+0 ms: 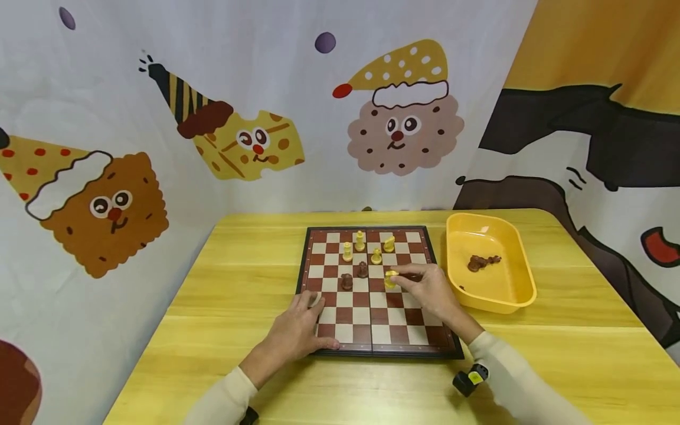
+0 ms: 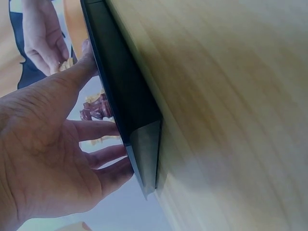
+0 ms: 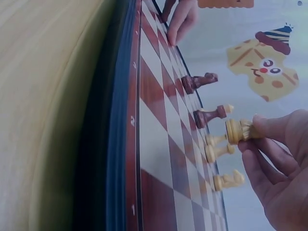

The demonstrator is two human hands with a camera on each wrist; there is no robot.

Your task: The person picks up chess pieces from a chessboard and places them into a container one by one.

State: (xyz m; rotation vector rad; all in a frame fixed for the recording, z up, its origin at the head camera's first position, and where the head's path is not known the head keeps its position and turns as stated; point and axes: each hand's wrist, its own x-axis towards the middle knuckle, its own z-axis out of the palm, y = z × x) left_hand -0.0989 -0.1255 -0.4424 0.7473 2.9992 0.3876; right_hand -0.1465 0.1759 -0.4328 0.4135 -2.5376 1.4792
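A brown-and-cream chessboard [image 1: 382,316] lies on the table. My left hand [image 1: 297,330] rests on its near left corner, thumb along the front edge and fingers on the left edge; the left wrist view shows those fingers [image 2: 113,151] spread against the black rim. Between thumb and fingertips, my right hand [image 1: 430,289] pinches a yellow chess knight [image 3: 236,131] over the right half of the board. Farther back stand several yellow pieces, among them a tall one [image 1: 359,241] and another knight [image 1: 389,244]. Two brown pieces, one in front [image 1: 346,282] and one behind [image 1: 362,270], stand near the middle.
To the right of the board sits a yellow plastic tray [image 1: 491,304] with a small cluster of brown pieces [image 1: 482,262] in it. The wooden table [image 1: 239,260] meets a cartoon-printed cloth [image 1: 319,195] at its back edge.
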